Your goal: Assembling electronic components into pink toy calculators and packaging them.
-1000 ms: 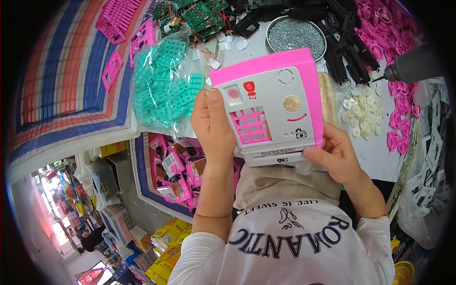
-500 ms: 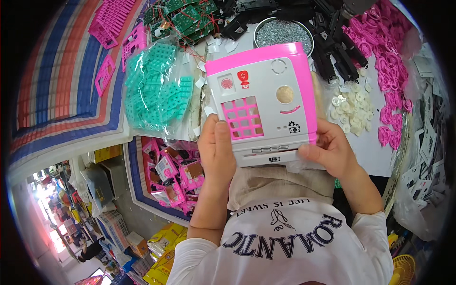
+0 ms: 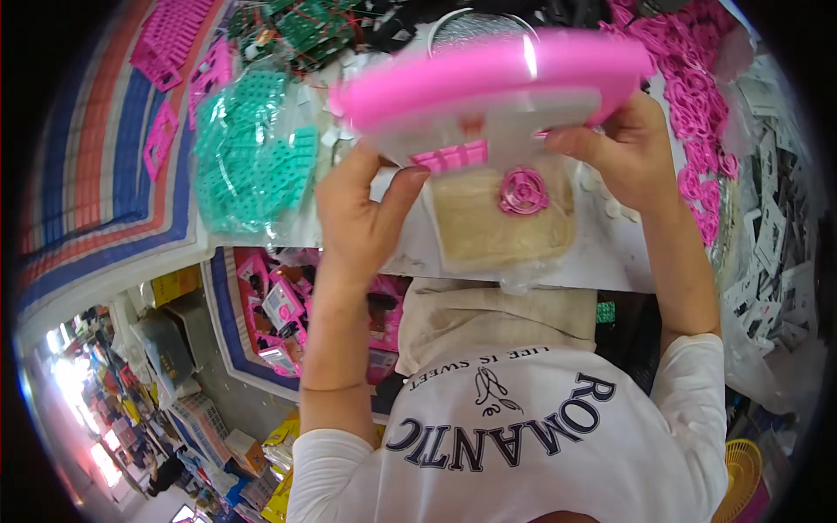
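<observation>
Both hands grip a pink and white plastic toy-safe front panel (image 3: 488,83), raised and tilted so its thick pink top edge faces me. Motion blurs it, though its pink grid window shows low on the white face. My left hand (image 3: 362,205) closes on the panel's left end, thumb at the lower edge. My right hand (image 3: 623,157) pinches the right end. Below the panel, a tan pad (image 3: 497,231) in clear plastic lies on the table, with a coiled pink plastic ring part (image 3: 523,192) on it.
A bag of green keypad pieces (image 3: 253,157) lies left. Green circuit boards (image 3: 305,30) and a round metal tin of screws (image 3: 479,30) are at the back. Pink ring parts (image 3: 702,113) and white pieces (image 3: 772,235) lie right. Pink assemblies (image 3: 283,305) fill a lined bin below left.
The panel has moved up and away from my body and tipped, so its face is foreshortened. Both hands rose with it, uncovering the tan pad and the pink ring part.
</observation>
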`<state>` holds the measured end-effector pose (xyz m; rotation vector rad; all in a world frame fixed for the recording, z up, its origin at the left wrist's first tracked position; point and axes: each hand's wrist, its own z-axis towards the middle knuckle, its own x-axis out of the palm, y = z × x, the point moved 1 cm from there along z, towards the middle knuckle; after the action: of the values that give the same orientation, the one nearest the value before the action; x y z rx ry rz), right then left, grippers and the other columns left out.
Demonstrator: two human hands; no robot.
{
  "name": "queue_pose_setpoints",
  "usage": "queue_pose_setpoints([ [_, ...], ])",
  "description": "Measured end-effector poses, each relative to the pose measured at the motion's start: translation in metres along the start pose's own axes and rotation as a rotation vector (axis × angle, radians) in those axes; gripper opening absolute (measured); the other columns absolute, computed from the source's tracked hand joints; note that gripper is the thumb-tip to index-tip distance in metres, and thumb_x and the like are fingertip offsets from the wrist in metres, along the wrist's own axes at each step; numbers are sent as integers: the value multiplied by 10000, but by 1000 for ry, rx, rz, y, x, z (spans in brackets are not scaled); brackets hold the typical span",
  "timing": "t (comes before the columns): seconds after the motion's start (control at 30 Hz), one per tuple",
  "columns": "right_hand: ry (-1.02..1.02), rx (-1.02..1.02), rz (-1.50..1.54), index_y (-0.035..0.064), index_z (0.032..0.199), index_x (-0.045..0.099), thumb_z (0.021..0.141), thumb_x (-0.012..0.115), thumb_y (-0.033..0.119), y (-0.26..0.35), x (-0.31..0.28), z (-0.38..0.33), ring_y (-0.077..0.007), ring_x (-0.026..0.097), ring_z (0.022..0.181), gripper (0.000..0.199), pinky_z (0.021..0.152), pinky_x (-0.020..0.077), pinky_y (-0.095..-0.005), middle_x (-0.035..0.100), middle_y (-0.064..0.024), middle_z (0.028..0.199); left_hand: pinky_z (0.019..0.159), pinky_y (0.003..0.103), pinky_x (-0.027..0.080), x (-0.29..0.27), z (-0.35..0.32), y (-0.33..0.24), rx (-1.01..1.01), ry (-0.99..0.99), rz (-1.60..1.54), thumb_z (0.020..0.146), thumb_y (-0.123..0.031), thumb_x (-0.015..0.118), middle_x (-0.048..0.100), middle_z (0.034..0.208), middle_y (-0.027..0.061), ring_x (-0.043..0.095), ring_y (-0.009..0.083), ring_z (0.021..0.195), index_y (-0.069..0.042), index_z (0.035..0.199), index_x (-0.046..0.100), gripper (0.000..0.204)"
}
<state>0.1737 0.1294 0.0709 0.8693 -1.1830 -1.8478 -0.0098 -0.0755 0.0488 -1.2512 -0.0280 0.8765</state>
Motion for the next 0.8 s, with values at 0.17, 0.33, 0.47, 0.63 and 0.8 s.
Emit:
queue_pose_setpoints([
  [0.17,289,-232,-743,68,1185,741,750,739,144,-10,-27,-35,-380,572,1243,442,1065,446,-485,692,-101,1327,937,415,511,5,4,22,228,171,233,791,-89,769,677,1242,129,634,339,1104,-78,1123,717,337],
  [0.33,349,-143,-759,134,1338,678,745,662,88,-27,-19,-76,-439,486,1353,594,1094,464,-497,580,-106,1467,1039,483,462,15,-12,24,263,313,258,731,10,696,615,1355,162,562,397,1228,-113,1168,721,454],
  [0.47,374,-137,-820,108,1370,655,737,604,92,-31,-12,-69,-458,436,1410,636,1136,408,-523,540,-141,1511,1082,496,437,12,-7,36,250,319,295,688,44,585,605,1367,177,539,412,1269,-92,1175,724,525],
  [0.63,413,-80,-915,133,1398,622,761,650,144,-25,-9,-79,-420,378,1466,638,1114,418,-517,476,-113,1567,1088,479,430,8,-4,29,305,335,347,726,25,569,617,1375,151,531,378,1314,-68,1211,700,511],
  [0.8,479,-7,-967,148,1434,585,769,664,150,-22,-8,-81,-409,306,1514,669,1127,381,-525,404,-107,1617,1125,492,386,50,-22,-15,288,587,497,837,-157,709,634,1372,88,545,291,1322,-70,1273,677,446],
])
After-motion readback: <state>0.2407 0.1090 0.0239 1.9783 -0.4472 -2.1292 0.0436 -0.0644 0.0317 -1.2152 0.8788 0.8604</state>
